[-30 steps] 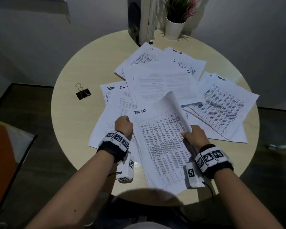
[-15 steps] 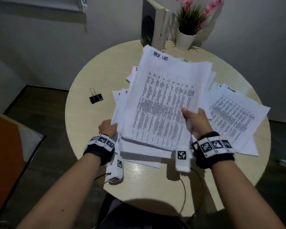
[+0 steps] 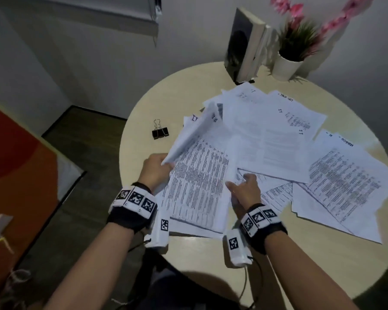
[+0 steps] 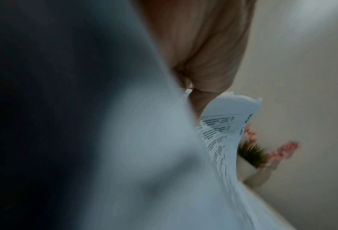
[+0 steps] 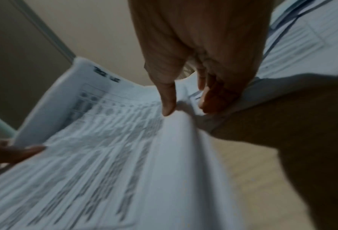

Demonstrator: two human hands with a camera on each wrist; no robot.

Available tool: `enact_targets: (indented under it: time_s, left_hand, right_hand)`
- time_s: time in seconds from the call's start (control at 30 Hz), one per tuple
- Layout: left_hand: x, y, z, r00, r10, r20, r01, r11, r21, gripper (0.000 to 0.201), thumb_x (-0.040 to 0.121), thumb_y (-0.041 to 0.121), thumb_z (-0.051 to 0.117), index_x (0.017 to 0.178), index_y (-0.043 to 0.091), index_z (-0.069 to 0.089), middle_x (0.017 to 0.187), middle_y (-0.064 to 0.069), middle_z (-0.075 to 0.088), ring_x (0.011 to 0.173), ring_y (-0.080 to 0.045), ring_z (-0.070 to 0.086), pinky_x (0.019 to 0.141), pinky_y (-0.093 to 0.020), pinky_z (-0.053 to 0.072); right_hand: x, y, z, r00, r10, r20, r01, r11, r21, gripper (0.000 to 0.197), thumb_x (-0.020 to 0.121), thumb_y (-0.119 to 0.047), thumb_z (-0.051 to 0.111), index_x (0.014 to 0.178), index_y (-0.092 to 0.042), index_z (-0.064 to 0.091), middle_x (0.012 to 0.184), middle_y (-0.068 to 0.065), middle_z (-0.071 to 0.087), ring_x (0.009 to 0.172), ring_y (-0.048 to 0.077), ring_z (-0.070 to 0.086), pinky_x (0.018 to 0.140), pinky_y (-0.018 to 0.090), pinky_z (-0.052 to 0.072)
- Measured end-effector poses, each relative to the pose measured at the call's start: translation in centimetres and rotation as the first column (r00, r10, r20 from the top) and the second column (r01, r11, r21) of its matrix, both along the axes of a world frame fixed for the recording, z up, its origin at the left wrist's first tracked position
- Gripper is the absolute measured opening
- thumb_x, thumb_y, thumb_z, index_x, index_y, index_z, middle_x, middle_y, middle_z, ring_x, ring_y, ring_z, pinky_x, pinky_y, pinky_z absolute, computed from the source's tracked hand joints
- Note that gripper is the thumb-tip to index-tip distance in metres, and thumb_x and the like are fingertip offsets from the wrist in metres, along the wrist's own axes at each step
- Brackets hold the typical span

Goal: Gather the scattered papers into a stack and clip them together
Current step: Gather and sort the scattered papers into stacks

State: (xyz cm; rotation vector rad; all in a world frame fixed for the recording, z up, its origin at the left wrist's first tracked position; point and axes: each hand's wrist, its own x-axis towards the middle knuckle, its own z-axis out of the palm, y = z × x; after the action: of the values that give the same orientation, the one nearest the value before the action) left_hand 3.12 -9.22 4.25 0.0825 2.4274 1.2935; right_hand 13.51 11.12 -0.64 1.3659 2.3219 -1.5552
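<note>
Printed white sheets lie scattered over a round beige table [image 3: 195,262]. I hold a sheaf of papers [image 3: 197,189] low over the near side of the table. My left hand [image 3: 156,168] grips its left edge, which curls upward. My right hand [image 3: 244,186] pinches its right edge, with the thumb [image 5: 167,102] on top and the fingers [image 5: 211,99] behind the fold. More loose papers [image 3: 273,139] spread out behind the sheaf, and another loose pile [image 3: 345,182] lies to the right. A black binder clip [image 3: 160,132] lies alone at the table's left side. The left wrist view is blurred, showing my fingers on the sheaf's curled paper [image 4: 219,137].
Upright books [image 3: 244,45] and a potted plant [image 3: 291,52] with pink flowers stand at the table's far edge by the wall. An orange panel [image 3: 16,166] is at the left beside dark floor. Bare tabletop shows near me and around the clip.
The sheaf, held up in my right hand half a second ago, has come down and to the left. My left hand now grips its left edge. The view has swung right.
</note>
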Motion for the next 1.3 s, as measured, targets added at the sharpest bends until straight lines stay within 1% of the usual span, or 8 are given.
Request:
enact_targets:
  time_s: [0.1, 0.2, 0.47, 0.6, 0.77, 0.9, 1.13, 1.3]
  left_hand:
    - [-1.8, -2.2, 4.5, 0.968, -0.02, -0.249, 0.001, 0.997, -0.075, 0.014, 0.085, 0.004, 0.053, 0.079, 0.013, 0.061, 0.075, -0.015, 0.056, 0.074, -0.018, 0.05, 0.054, -0.025, 0.031]
    - [-2.8, -3.2, 8.8, 0.929, 0.042, -0.368, -0.023, 0.998, 0.056, 0.021, 0.086, 0.006, 0.056, 0.103, 0.011, 0.067, 0.082, -0.007, 0.058, 0.073, -0.013, 0.051, 0.058, -0.02, 0.035]
    - [-2.1, -2.3, 12.1, 0.934, 0.181, -0.308, 0.069, 0.753, 0.654, 0.015, 0.068, 0.026, 0.074, 0.081, 0.021, 0.07, 0.078, 0.013, 0.076, 0.081, -0.007, 0.07, 0.071, -0.026, 0.056]
    - [-0.8, -2.4, 10.4, 0.966, 0.108, -0.234, 0.055, 0.798, 0.6, 0.03, 0.064, 0.029, 0.069, 0.088, 0.029, 0.052, 0.07, 0.037, 0.068, 0.072, 0.019, 0.063, 0.068, -0.009, 0.051]
    - [-0.4, -2.2, 6.5, 0.995, 0.005, -0.102, 0.051, 0.842, 0.538, 0.036, 0.068, 0.009, 0.073, 0.092, 0.031, 0.057, 0.078, 0.025, 0.073, 0.078, 0.017, 0.064, 0.071, -0.013, 0.053]
    - [-1.4, -1.7, 5.6, 0.989, 0.121, -0.084, -0.073, 0.896, 0.439, 0.023, 0.083, 0.013, 0.063, 0.105, 0.017, 0.059, 0.103, -0.005, 0.068, 0.095, -0.008, 0.067, 0.091, -0.039, 0.052]
    - [-4.7, -1.8, 3.7, 0.902, 0.422, 0.093, -0.428, 0.839, 0.336, 0.032, 0.087, 0.011, 0.058, 0.116, -0.002, 0.06, 0.108, -0.011, 0.066, 0.099, -0.025, 0.064, 0.091, -0.035, 0.051]
    - [-4.3, -2.3, -1.3, 0.902, 0.415, 0.115, -0.406, 0.909, -0.095, 0.032, 0.088, 0.009, 0.05, 0.116, -0.003, 0.06, 0.122, -0.02, 0.063, 0.106, -0.034, 0.06, 0.084, -0.033, 0.046]
  right_hand:
    - [0.0, 0.0, 1.1, 0.991, -0.088, -0.103, 0.051, 0.946, -0.319, 0.039, 0.077, -0.031, 0.072, 0.096, -0.004, 0.052, 0.082, 0.009, 0.067, 0.073, 0.014, 0.063, 0.087, 0.033, 0.054]
    - [-1.1, -0.4, 4.7, 0.958, 0.043, -0.282, -0.172, 0.876, -0.452, 0.091, 0.053, -0.061, 0.076, 0.121, -0.008, 0.048, 0.11, 0.009, 0.057, 0.09, 0.016, 0.059, 0.087, 0.035, 0.054]
    - [-5.1, -0.6, 16.9, 0.576, -0.024, -0.817, -0.179, 0.972, -0.155, 0.037, 0.075, 0.003, 0.067, 0.107, -0.007, 0.052, 0.086, -0.014, 0.067, 0.072, -0.011, 0.064, 0.067, 0.008, 0.05]
    - [-3.7, -1.3, 14.9, 0.654, 0.049, -0.755, -0.207, 0.971, -0.117, 0.054, 0.067, -0.003, 0.077, 0.115, -0.006, 0.052, 0.094, -0.011, 0.069, 0.085, -0.003, 0.065, 0.08, 0.013, 0.052]
    - [-4.0, -2.2, 9.2, 0.792, 0.107, -0.601, -0.261, 0.949, -0.175, 0.049, 0.073, -0.009, 0.073, 0.116, 0.002, 0.052, 0.112, 0.016, 0.064, 0.101, 0.024, 0.063, 0.077, 0.024, 0.054]
    - [-5.1, -2.8, 7.5, 0.845, 0.221, -0.487, -0.219, 0.974, 0.063, 0.004, 0.084, -0.004, 0.059, 0.083, 0.0, 0.058, 0.082, 0.02, 0.062, 0.081, 0.03, 0.059, 0.076, 0.048, 0.051]
    - [-5.6, -4.0, 6.3, 0.88, 0.283, -0.381, -0.275, 0.958, 0.077, 0.02, 0.091, -0.005, 0.051, 0.11, -0.004, 0.048, 0.089, -0.002, 0.051, 0.067, 0.003, 0.046, 0.046, 0.0, 0.04]
    - [-4.1, -3.9, 2.3, 0.922, 0.381, -0.072, -0.384, 0.922, -0.035, 0.011, 0.088, -0.003, 0.049, 0.083, -0.01, 0.043, 0.079, 0.007, 0.048, 0.064, 0.019, 0.046, 0.047, 0.021, 0.035]
